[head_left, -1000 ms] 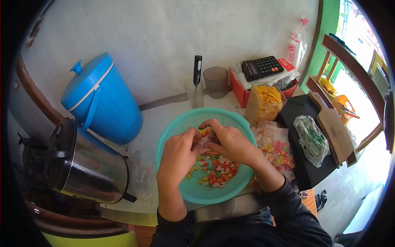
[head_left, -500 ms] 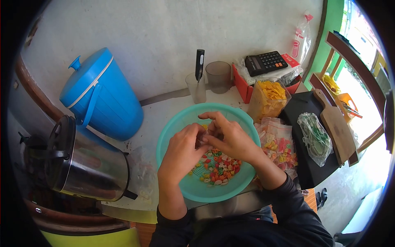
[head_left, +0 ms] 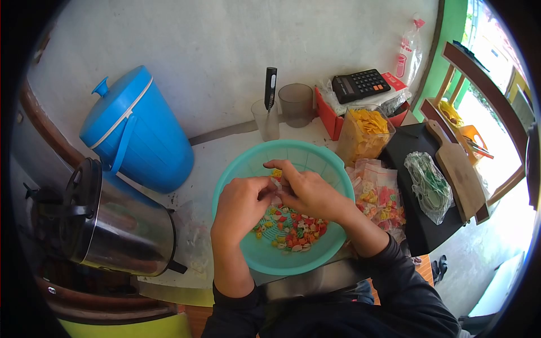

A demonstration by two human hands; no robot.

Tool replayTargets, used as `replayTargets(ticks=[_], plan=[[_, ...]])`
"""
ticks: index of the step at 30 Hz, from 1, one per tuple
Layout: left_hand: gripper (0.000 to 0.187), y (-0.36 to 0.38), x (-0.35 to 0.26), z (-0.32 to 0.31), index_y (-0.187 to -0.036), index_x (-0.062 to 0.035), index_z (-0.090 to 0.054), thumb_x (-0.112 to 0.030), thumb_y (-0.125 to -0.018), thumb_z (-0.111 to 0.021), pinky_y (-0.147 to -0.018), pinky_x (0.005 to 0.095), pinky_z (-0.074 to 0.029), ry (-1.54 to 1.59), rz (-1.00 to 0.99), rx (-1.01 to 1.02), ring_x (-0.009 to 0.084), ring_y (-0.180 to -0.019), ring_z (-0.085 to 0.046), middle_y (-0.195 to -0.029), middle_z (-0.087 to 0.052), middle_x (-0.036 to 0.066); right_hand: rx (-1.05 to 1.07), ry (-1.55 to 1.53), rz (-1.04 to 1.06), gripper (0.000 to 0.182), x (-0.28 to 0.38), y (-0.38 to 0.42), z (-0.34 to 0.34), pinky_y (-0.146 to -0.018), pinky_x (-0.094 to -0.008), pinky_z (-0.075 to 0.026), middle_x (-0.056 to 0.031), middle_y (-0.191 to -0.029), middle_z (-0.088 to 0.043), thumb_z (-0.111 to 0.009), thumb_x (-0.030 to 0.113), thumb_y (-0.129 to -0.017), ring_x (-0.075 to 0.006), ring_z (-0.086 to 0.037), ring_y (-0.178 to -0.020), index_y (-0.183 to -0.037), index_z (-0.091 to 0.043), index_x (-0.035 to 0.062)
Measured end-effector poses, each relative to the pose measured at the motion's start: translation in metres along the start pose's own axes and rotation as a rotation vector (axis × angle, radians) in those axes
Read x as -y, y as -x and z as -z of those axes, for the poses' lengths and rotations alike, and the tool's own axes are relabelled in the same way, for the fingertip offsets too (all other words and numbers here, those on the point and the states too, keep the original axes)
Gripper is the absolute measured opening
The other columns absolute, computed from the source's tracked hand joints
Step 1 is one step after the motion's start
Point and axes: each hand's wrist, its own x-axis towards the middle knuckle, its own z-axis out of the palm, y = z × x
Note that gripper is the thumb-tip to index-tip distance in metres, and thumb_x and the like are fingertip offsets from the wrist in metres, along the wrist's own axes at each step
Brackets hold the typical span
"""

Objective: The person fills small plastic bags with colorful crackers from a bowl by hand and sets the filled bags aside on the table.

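Observation:
Over the turquoise plastic basin [head_left: 270,268], my left hand [head_left: 239,205] and my right hand [head_left: 311,193] meet with fingers pinched on a small clear plastic bag [head_left: 276,191]. Most of the bag is hidden behind my fingers. My right index finger sticks out above the pinch. Small colourful pieces of snack [head_left: 302,231], in red, orange, yellow, green and white, lie on the basin floor below my hands. Right of the basin are clear plastic bags of similar pieces [head_left: 383,197], piled against one another.
A blue drink cooler [head_left: 143,132] and a steel pot [head_left: 132,219] stand at left. Behind the basin are a cup holding a black-handled tool [head_left: 270,90], a dark cup [head_left: 296,107], a tub of yellow chips [head_left: 366,132] and a calculator [head_left: 361,84]. A cutting board [head_left: 457,174] lies at right.
My fingertips have drawn slightly apart, with a bit more of the clear bag showing between them. The whole view has shifted slightly.

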Motion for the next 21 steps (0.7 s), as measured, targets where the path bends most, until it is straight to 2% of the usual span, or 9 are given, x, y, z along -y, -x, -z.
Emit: replayTargets(ticks=[2,5,7,10,13,16,19,21], plan=[[0.008,0.001,-0.001,-0.002,-0.089,-0.0038,-0.073,-0.009,-0.083,-0.072,-0.071,0.043,-0.054,-0.118,0.006,-0.074,0.0348,-0.078,-0.069,-0.083,-0.071,0.015,0.006,0.045,-0.01,0.055,0.001,0.001,-0.001,-0.07,-0.0506,-0.051,-0.0181,-0.076,-0.066,-0.063,0.006,-0.091,-0.042,-0.066,-0.078,-0.141,-0.04,0.0065],[0.009,0.003,0.0,-0.004,-0.091,-0.0029,-0.074,-0.008,-0.084,-0.07,-0.073,0.0448,-0.053,-0.132,-0.034,-0.137,0.0361,-0.079,-0.066,-0.085,-0.067,0.016,-0.023,0.08,0.001,0.059,0.002,0.001,-0.005,-0.071,-0.0511,-0.052,-0.0185,-0.078,-0.067,-0.065,0.008,-0.09,-0.0423,-0.067,-0.08,-0.142,-0.039,0.0061],[0.011,0.005,0.004,-0.004,-0.092,-0.0027,-0.075,-0.003,-0.083,-0.07,-0.073,0.0426,-0.053,-0.193,-0.048,-0.192,0.0346,-0.078,-0.067,-0.086,-0.067,0.016,-0.069,0.074,0.026,0.062,0.0,0.003,-0.007,-0.071,-0.0517,-0.052,-0.0192,-0.081,-0.068,-0.067,0.01,-0.089,-0.0422,-0.067,-0.082,-0.143,-0.037,0.0057],[0.013,0.008,0.014,-0.002,-0.094,-0.0029,-0.076,-0.001,-0.083,-0.07,-0.072,0.0411,-0.053,-0.224,-0.037,-0.234,0.0344,-0.077,-0.066,-0.085,-0.066,0.015,-0.038,0.201,-0.034,0.055,-0.008,0.011,-0.011,-0.07,-0.0493,-0.053,-0.019,-0.082,-0.068,-0.07,0.011,-0.086,-0.0403,-0.069,-0.083,-0.136,-0.047,0.0038],[0.014,0.013,0.016,0.007,-0.097,-0.0035,-0.075,-0.002,-0.086,-0.067,-0.074,0.0441,-0.052,-0.227,0.036,-0.227,0.0356,-0.079,-0.065,-0.086,-0.065,0.016,0.287,0.427,0.058,0.04,-0.026,0.017,-0.023,-0.071,-0.0489,-0.056,-0.0203,-0.088,-0.069,-0.07,0.011,-0.085,-0.0386,-0.07,-0.083,-0.123,-0.06,0.0033],[0.016,0.01,0.014,0.012,-0.099,-0.0044,-0.074,0.0,-0.088,-0.063,-0.072,0.0456,-0.051,-0.14,0.072,-0.233,0.0359,-0.077,-0.065,-0.086,-0.065,0.017,0.681,0.568,0.129,0.034,-0.027,0.018,-0.041,-0.066,-0.0462,-0.057,-0.018,-0.093,-0.063,-0.065,0.017,-0.088,-0.0364,-0.07,-0.078,-0.119,-0.062,0.0029],[0.018,0.009,0.018,0.014,-0.098,-0.0052,-0.073,0.002,-0.088,-0.062,-0.07,0.0456,-0.05,-0.095,0.032,-0.238,0.0356,-0.074,-0.064,-0.083,-0.064,0.017,0.488,0.612,0.332,0.039,-0.033,0.013,-0.063,-0.064,-0.0444,-0.06,-0.0202,-0.106,-0.057,-0.067,0.017,-0.084,-0.0367,-0.071,-0.08,-0.121,-0.061,0.0043],[0.019,0.012,0.02,0.014,-0.098,-0.0052,-0.074,0.003,-0.086,-0.062,-0.069,0.0434,-0.051,-0.108,0.024,-0.222,0.0328,-0.073,-0.065,-0.083,-0.065,0.016,0.573,0.604,0.28,0.038,-0.035,0.019,-0.068,-0.066,-0.0434,-0.061,-0.021,-0.106,-0.058,-0.065,0.015,-0.086,-0.0365,-0.072,-0.081,-0.121,-0.061,0.0035]])
